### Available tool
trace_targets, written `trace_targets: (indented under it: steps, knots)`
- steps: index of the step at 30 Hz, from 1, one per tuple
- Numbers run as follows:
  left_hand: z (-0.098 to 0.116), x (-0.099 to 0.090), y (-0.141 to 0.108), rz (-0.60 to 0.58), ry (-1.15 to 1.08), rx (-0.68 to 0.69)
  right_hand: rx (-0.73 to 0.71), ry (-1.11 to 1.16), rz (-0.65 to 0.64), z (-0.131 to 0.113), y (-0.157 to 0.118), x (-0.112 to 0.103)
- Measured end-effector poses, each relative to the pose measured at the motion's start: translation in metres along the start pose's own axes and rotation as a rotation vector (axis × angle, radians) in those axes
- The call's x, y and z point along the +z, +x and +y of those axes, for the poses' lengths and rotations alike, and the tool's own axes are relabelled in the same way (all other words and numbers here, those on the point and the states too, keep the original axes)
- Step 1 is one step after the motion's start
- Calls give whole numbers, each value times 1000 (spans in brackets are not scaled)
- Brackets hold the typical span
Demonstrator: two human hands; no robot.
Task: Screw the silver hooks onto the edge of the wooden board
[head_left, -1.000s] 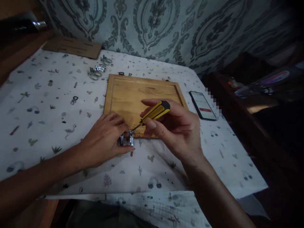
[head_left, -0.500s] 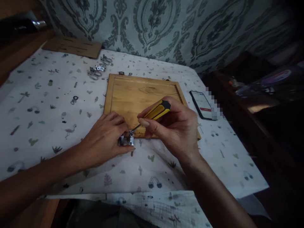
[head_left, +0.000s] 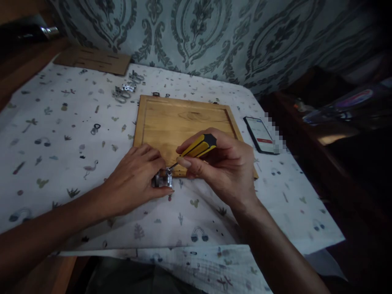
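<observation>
A wooden panel (head_left: pixel 183 122) with a raised frame lies flat on the patterned cloth. At its near left edge sits a shiny metal cabinet hinge (head_left: pixel 169 179), partly covered by fingers. My left hand (head_left: pixel 137 177) is closed around the hinge, thumb in front and fingers on the panel's edge. In my right hand (head_left: pixel 228 165) is a yellow and black screwdriver (head_left: pixel 199 146), gripped by its handle and tilted down to the left. Its tip meets the hinge; any screw there is too small to make out.
Several more metal hinges (head_left: pixel 122 94) lie beyond the panel's far left corner. Behind them is a piece of brown cardboard (head_left: pixel 92 60). A phone (head_left: pixel 261 134) rests right of the panel. The cloth-covered table (head_left: pixel 92 232) meets a patterned wall. A plastic bottle (head_left: pixel 343 104) is at the far right.
The screwdriver's handle has turned and dipped slightly down and left, with my right fingers shifting along with it. My left hand and the hinge have stayed in place.
</observation>
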State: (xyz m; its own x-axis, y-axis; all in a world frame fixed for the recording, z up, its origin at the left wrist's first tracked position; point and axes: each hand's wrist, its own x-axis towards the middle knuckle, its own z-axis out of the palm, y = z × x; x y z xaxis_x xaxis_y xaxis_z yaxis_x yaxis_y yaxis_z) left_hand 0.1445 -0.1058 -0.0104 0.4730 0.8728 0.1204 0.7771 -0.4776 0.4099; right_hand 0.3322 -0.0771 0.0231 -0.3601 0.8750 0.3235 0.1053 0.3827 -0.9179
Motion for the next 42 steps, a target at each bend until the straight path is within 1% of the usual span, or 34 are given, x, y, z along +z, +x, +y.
trace_targets:
  steps: [5,8,11,14,20,25,28,32,37,42]
  knots:
    - [1,-1,1,-8,-2,-6,-6,28,35,-1,1,2]
    - [3,-4,2,-36,-6,-33,-10,74,-2,-2,1,-1]
    - [4,-5,3,-51,-10,-41,21,84,-43,-1,0,-3]
    - [3,-4,2,-44,-6,-34,16,83,-38,1,0,-1]
    - [1,-2,1,-22,-1,-21,-47,-5,35,4,-2,3]
    - [1,-1,1,-10,4,-10,-159,-67,132,1,-6,-1]
    - [1,-1,1,-8,9,-15,-169,-88,167,0,-10,-3]
    - [2,-1,1,-17,-2,-28,-140,-42,119,0,-14,-1]
    - [3,-3,2,-27,-2,-36,-124,-12,93,-1,-15,2]
    - [3,-3,2,-32,7,-40,-149,-10,69,2,-14,2]
